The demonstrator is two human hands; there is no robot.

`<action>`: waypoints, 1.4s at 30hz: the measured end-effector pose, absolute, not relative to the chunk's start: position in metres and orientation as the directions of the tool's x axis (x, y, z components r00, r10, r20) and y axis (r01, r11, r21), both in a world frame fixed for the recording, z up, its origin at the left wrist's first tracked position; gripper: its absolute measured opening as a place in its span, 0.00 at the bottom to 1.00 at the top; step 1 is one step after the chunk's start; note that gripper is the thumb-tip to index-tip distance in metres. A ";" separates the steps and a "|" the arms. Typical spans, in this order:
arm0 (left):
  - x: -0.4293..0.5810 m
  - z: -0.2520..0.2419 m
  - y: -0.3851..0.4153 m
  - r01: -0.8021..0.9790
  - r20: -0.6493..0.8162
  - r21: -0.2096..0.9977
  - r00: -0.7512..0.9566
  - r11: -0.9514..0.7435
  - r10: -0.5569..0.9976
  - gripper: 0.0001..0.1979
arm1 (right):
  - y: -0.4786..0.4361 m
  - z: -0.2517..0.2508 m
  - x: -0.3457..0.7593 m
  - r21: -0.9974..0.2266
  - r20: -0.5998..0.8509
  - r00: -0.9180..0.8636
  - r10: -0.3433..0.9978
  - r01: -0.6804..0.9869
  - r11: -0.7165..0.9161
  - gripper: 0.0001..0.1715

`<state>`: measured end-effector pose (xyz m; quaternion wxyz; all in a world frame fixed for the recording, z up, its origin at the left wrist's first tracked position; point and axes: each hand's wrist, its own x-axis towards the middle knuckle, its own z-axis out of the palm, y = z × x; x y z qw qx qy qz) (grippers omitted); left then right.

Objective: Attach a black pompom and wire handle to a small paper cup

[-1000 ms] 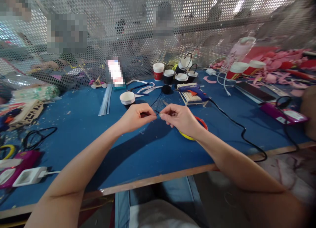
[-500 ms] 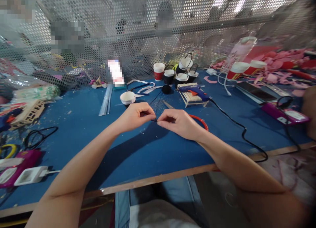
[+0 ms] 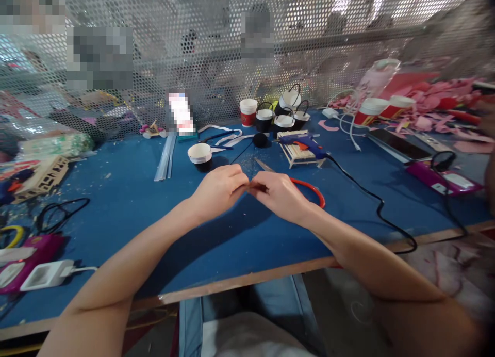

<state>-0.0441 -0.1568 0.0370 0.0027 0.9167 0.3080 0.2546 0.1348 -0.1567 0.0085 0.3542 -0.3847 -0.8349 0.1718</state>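
Over the middle of the table my left hand and my right hand meet, fingertips pinched together. A thin black cord runs from a round black ball of it down behind my left hand. The bit between my fingertips is mostly hidden; a short dark piece showed there a moment earlier. Scissors with orange-red handles lie partly under my right hand, the blade pointing away. Beyond my left hand stands a white paper cup with a black wrap.
A blue glue gun rests on a small stick rack, its black cable trailing right. Several handled cups stand behind. Clear glue sticks lie left, near a lit phone. Purple power strips flank both sides.
Both hands have drawn closer together, the left turning inward and shifting slightly right. The dark piece between the fingertips is now covered, and the black-wrapped cup shows more fully.
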 end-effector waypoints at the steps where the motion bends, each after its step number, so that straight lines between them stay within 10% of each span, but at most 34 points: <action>1: -0.046 0.039 -0.155 0.563 0.452 0.181 0.680 -0.806 0.577 0.11 | -0.158 0.010 0.135 -0.549 0.449 -0.489 0.748 0.510 0.663 0.06; 9: -0.062 0.035 -0.135 0.368 0.238 0.780 0.574 -0.506 0.784 0.08 | -0.158 0.020 0.138 -0.940 0.186 -0.436 0.880 0.182 0.289 0.12; 16: -0.045 0.028 -0.150 0.451 0.482 0.538 0.529 -0.712 0.699 0.07 | -0.151 0.007 0.136 -0.935 0.242 -0.247 0.938 0.200 0.294 0.12; 24: -0.043 0.031 -0.157 0.611 0.489 0.169 0.630 -0.774 0.604 0.11 | -0.158 0.007 0.133 -0.538 0.485 -0.420 0.767 0.548 0.641 0.07; 33: -0.059 0.038 -0.135 0.312 0.183 0.866 0.529 -0.390 0.829 0.07 | -0.158 0.018 0.136 -0.958 0.173 -0.424 0.889 0.138 0.253 0.10; 42: -0.037 0.013 -0.146 0.124 0.291 0.936 0.262 -0.331 0.920 0.06 | -0.155 0.011 0.129 -0.989 0.131 -0.258 0.957 -0.094 0.110 0.16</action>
